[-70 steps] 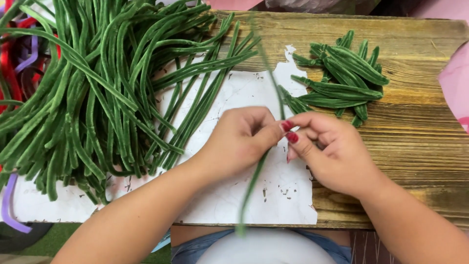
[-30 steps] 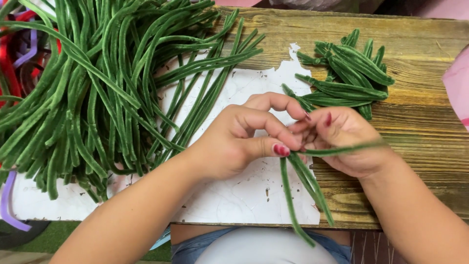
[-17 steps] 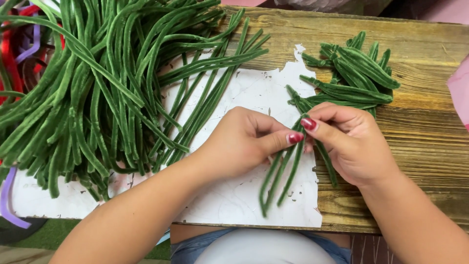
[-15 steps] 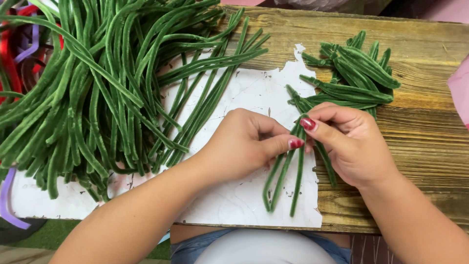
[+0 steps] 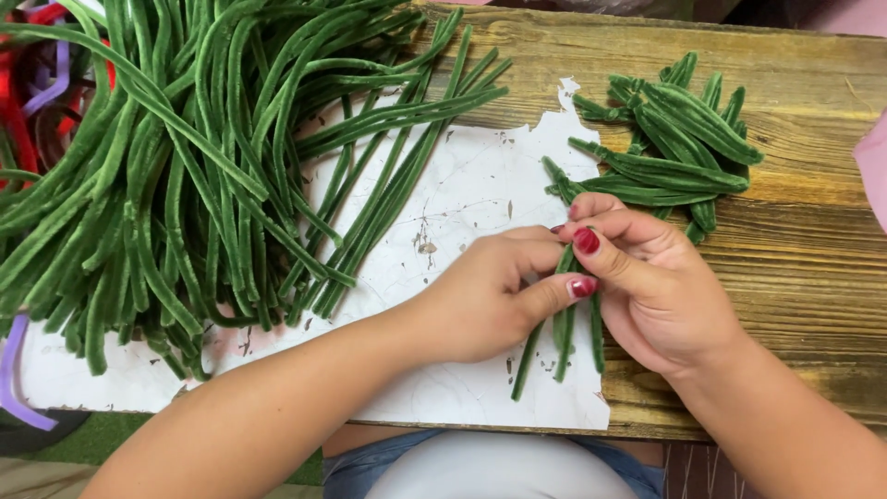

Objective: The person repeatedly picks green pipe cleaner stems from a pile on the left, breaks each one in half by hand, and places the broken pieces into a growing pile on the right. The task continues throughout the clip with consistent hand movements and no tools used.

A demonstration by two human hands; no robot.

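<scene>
Far left: heap of long green stems (image 5: 185, 166) on the desk (image 5: 813, 277). Centre: left hand (image 5: 485, 300) and right hand (image 5: 651, 286), fingers pinching a folded stem bundle (image 5: 564, 323). Far right: finished bundles (image 5: 679, 139). Step: folding; next needs a tight pinch.

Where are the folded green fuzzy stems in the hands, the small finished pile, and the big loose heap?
folded green fuzzy stems (image 5: 561, 337), head view, lower strands below the thumbs
small pile of folded green pieces (image 5: 682, 139), head view, middle
big heap of long green stems (image 5: 185, 176), head view, centre
</scene>
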